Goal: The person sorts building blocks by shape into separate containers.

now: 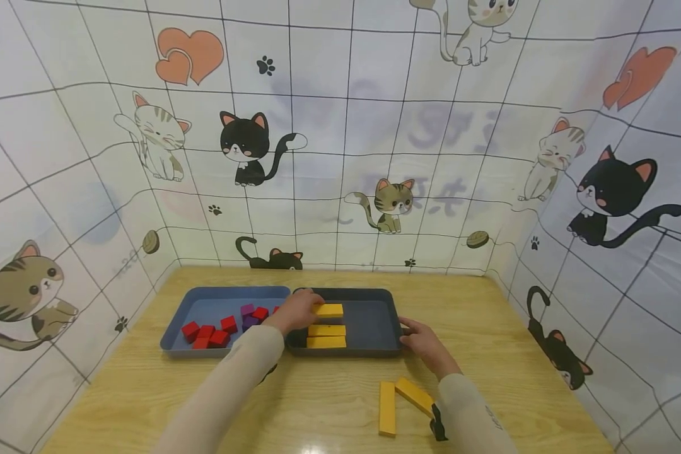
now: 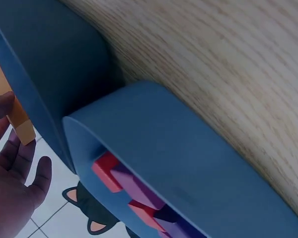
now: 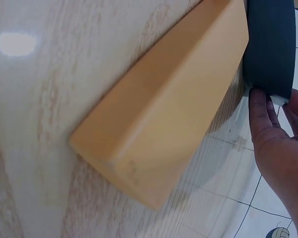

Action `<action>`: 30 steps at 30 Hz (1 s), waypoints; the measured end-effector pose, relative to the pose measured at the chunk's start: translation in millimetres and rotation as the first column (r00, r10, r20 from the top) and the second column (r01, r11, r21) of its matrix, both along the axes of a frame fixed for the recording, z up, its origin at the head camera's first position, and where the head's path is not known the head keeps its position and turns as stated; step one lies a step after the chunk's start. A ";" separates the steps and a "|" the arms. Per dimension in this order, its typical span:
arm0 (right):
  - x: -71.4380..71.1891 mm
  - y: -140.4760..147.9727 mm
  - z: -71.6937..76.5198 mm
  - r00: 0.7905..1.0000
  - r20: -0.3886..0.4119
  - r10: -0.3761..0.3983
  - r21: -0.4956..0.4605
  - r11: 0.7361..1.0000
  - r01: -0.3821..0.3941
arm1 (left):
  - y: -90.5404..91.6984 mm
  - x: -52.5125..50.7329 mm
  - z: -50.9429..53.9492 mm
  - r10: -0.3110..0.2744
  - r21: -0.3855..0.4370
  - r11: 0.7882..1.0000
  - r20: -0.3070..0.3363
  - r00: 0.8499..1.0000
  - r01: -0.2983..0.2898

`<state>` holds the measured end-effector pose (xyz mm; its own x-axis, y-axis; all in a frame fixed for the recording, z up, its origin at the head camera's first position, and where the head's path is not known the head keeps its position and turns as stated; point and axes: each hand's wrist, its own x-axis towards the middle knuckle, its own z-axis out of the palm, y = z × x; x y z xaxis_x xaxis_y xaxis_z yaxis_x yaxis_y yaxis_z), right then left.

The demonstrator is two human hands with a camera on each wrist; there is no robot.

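Observation:
Over the left part of a dark grey tray (image 1: 374, 352), my left hand (image 1: 297, 310) pinches a yellow block (image 1: 330, 310) between thumb and fingers. The left wrist view shows this long block (image 2: 19, 119) held above the tray's rim. Two more yellow blocks (image 1: 326, 342) lie side by side in the tray, below the held one. My right hand (image 1: 429, 345) grips the tray's right edge; in the right wrist view its fingers (image 3: 259, 111) are at the corner of the dark wall. Part of the held block is hidden behind the left hand.
A blue tray (image 1: 173, 350) adjoins on the left, with several red cubes (image 1: 219, 338) and purple cubes (image 1: 247, 309). Two yellow blocks (image 1: 387, 408) lie on the wooden table (image 1: 318, 403) near the right forearm. A cat-print cloth (image 1: 329, 126) surrounds the table's back and sides.

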<state>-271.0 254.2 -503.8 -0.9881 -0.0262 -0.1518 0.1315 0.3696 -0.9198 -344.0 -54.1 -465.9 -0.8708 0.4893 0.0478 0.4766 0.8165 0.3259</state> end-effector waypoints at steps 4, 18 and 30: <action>-0.1 -2.4 1.9 1.000 -0.001 0.001 -0.013 1.000 -0.001 | 0.1 -6.5 -4.4 0.028 -0.038 0.999 0.005 1.000 -0.028; -2.3 -0.1 -5.0 0.999 -0.022 -0.025 0.016 1.000 0.025 | 12.0 3.0 -0.6 0.018 0.014 1.000 0.014 1.000 -0.018; -1.7 -1.1 -0.5 1.000 -0.025 -0.015 0.054 0.998 0.017 | 32.4 54.3 -0.1 -0.034 0.095 0.994 -0.107 0.994 0.045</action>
<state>-272.7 253.0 -504.3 -0.9917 -0.0028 -0.1286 0.1157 0.4171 -0.9015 -289.7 -21.7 -466.0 -0.8386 0.5117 0.1869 0.5436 0.7633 0.3491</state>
